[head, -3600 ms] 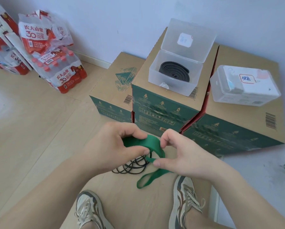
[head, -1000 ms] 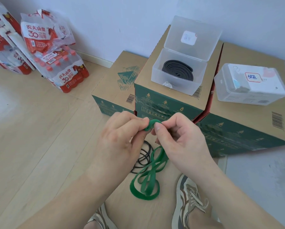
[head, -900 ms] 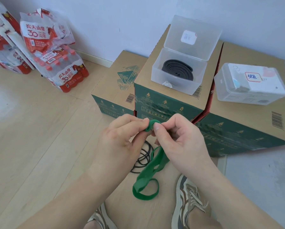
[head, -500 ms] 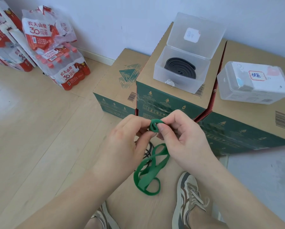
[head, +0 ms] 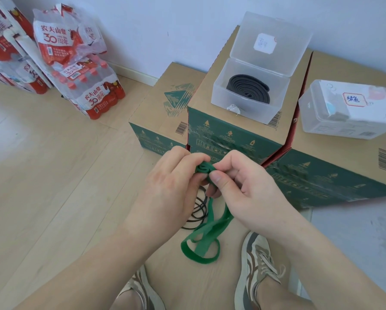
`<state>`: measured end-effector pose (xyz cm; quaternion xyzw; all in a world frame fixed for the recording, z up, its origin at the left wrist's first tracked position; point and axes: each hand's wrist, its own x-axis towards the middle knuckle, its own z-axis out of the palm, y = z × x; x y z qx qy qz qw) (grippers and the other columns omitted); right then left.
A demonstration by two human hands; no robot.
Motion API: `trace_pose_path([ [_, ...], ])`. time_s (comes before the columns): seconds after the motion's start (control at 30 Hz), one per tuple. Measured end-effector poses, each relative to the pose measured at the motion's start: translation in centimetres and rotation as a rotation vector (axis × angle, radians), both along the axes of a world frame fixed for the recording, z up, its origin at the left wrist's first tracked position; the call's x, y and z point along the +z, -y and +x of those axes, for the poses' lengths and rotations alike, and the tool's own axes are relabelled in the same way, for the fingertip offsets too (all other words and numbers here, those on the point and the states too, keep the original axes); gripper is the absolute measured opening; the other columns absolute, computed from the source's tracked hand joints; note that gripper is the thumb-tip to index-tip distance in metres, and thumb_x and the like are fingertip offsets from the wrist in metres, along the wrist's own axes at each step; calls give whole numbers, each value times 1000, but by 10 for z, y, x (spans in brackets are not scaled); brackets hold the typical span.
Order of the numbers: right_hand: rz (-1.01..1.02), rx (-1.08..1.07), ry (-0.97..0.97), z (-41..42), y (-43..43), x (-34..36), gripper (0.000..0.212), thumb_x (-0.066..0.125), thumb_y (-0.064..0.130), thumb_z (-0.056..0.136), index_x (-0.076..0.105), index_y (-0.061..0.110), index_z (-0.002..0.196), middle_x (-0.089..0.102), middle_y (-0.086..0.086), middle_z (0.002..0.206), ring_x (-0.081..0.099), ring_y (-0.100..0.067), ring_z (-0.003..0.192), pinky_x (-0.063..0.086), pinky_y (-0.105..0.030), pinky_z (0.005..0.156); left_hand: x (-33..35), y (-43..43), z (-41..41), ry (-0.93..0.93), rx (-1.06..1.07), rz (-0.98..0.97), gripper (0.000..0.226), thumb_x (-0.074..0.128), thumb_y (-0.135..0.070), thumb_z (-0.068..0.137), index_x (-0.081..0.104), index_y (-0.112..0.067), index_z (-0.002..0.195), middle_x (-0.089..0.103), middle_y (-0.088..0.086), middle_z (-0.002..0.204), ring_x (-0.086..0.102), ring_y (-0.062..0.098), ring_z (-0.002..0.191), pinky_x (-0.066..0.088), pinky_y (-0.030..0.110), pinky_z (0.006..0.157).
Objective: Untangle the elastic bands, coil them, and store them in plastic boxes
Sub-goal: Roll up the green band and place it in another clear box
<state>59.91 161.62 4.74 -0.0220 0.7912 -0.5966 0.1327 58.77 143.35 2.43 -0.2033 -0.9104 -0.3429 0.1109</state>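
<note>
A green elastic band (head: 206,233) hangs from both hands, its top end rolled into a small tight coil between my fingertips. My left hand (head: 171,186) pinches the coil from the left and my right hand (head: 241,189) pinches it from the right with thumb and forefinger. The loose tail drops in loops to the floor. Thin black bands (head: 198,211) lie on the floor under my hands, partly hidden. An open clear plastic box (head: 218,95) on the middle carton holds a coiled black band (head: 248,88). A shut plastic box (head: 348,108) sits on the right carton.
Three green-and-brown cartons (head: 227,135) stand against the wall ahead. Shrink-wrapped packs of red-capped bottles (head: 82,79) are stacked at the back left. My two shoes (head: 254,265) are on the wooden floor below the band.
The coil at the band's top has grown by another turn or so. The hanging tail has got shorter and its loops have shifted. Both hands stay at about the same place.
</note>
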Motion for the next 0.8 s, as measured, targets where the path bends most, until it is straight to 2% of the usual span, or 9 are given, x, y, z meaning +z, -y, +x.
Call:
trace_pose_path([
  [0.13,-105,-75,14,-1,2,0,6,67,9,100,68,15,100,79,-4,90,75,-27,87,62,-47,87,1,1,1,14,37,74,16,69,-12,93,67,-11,109,59,-5,94,58,11,80,44,18,72],
  [0.3,-190,-131,29,-3,3,-4,15,71,3,96,72,15,105,81,-2,100,76,-16,91,62,-37,90,5,-1,3,82,74,198,17,74,-25,88,69,-10,95,70,-7,83,63,9,72,53,32,65],
  [0.4,-166,-143,33,-5,0,-5,16,68,1,97,72,16,102,80,0,95,75,-12,86,62,-32,86,4,-5,6,184,35,295,14,80,-18,88,70,-14,97,75,-9,86,72,7,76,60,37,66],
  [0.5,-111,-149,34,-8,-5,-4,18,65,0,99,71,16,101,79,1,89,73,-7,82,59,-25,81,1,-7,8,230,-57,269,15,69,-10,94,70,-15,108,75,-13,95,74,6,87,62,38,75],
  [0.57,-56,-126,41,-8,-6,-4,20,63,2,101,72,20,104,79,-1,91,74,-10,85,61,-33,85,-1,-3,6,204,-72,191,13,63,-17,96,70,-14,107,74,-11,92,72,11,84,60,40,71],
  [0.67,59,-33,36,-8,-7,-5,22,60,11,105,72,29,109,79,0,98,74,-26,95,59,-54,94,-1,5,1,108,-97,59,17,68,-30,94,69,-13,96,68,-7,81,65,16,72,54,40,61],
  [0.73,94,23,42,-7,-6,-3,25,58,12,105,72,31,111,79,3,102,73,-27,99,57,-55,95,0,9,-1,28,-139,-4,19,73,-28,91,65,-11,94,63,-3,85,60,18,74,52,40,62],
  [0.8,55,47,44,-6,-4,-2,28,56,7,105,70,29,114,79,5,107,73,-20,106,55,-54,101,1,11,-1,-30,-173,-17,22,76,-21,92,66,-11,109,61,0,100,58,18,84,52,36,71],
])
